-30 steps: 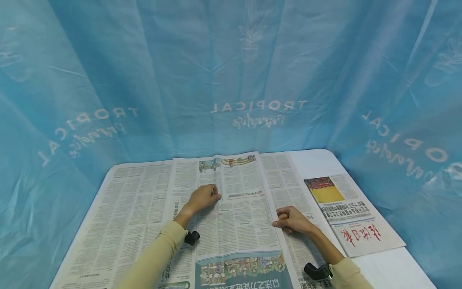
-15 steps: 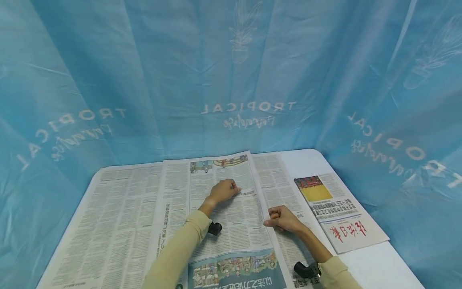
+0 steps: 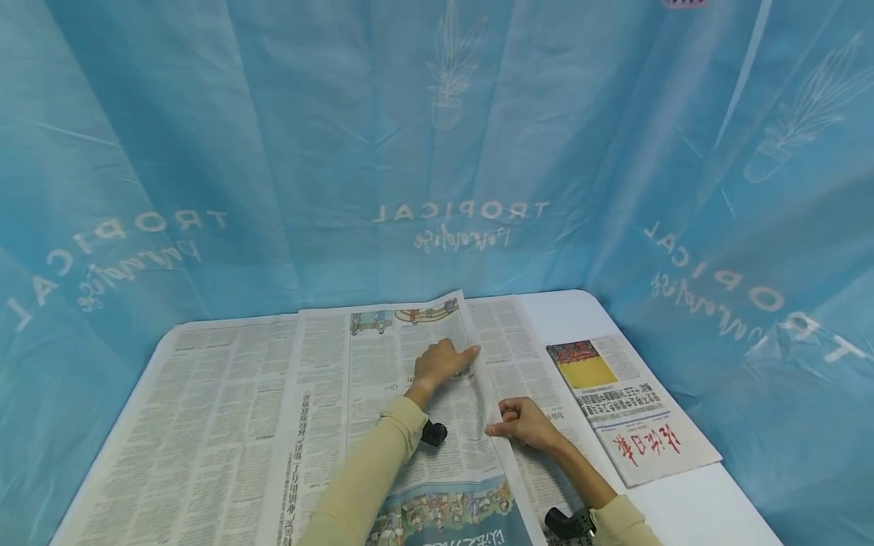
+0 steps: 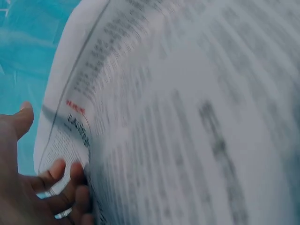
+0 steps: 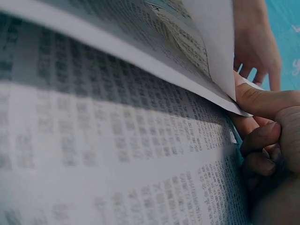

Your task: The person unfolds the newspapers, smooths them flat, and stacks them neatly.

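Note:
A large newspaper sheet point(image 3: 382, 360) lies over another spread newspaper point(image 3: 218, 402) on the white table. Near the upper sheet's right edge is my left hand point(image 3: 439, 364), thumb stretched out toward that edge. The left wrist view shows its thumb standing apart from the loosely bent fingers point(image 4: 56, 171), which are right at the lifted paper. My right hand point(image 3: 529, 425), lower along the same edge, pinches the sheet between thumb and forefinger. In the right wrist view this raised edge point(image 5: 154, 70) shows layers of paper held above the printed page below.
A folded newspaper point(image 3: 635, 413) with a red title and a yellow picture lies on the right of the white table point(image 3: 703, 504). A blue printed curtain point(image 3: 328, 174) surrounds the table at the back and sides.
My left hand has moved right across the sheet to its right edge, where the paper is now buckled and raised. My right hand keeps its pinch. The head view has shifted slightly.

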The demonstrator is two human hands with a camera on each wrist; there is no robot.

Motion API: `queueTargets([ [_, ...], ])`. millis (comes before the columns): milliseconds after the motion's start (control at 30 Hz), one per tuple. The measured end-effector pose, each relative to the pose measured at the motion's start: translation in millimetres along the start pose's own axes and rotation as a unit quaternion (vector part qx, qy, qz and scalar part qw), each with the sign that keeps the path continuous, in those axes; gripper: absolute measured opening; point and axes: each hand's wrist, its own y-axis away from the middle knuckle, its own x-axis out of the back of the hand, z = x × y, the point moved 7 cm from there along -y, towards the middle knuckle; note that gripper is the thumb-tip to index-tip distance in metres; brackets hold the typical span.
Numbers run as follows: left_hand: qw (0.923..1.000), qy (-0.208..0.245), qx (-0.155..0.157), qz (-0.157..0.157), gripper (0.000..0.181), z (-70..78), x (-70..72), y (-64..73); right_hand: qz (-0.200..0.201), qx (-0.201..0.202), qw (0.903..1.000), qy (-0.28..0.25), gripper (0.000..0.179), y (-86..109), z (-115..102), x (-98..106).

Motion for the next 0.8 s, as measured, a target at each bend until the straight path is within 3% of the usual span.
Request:
queueTargets([
  [167,0.998,-0.035,0.052,0.01,0.083,2.2,-4.6,5.5,0.012,0.004,0.9999,0.006,0.033,3.0,0.6,-4.1],
  [367,0.9956,-0.065,0.065,0.02,0.091,10.7,-4.1,4.6,0.035,0.008,0.999,0.025,0.033,0.6,-1.2,-0.3],
  [467,0.9958,-0.062,0.064,0.019,0.086,11.3,-3.4,5.5,0.037,0.004,0.999,0.025,0.031,0.9,-1.5,0.1],
  [800,0.9989,-0.021,0.04,-0.012,0.04,6.5,-0.2,4.7,0.038,0.008,0.9991,0.015,0.029,1.4,-0.6,-0.6],
])
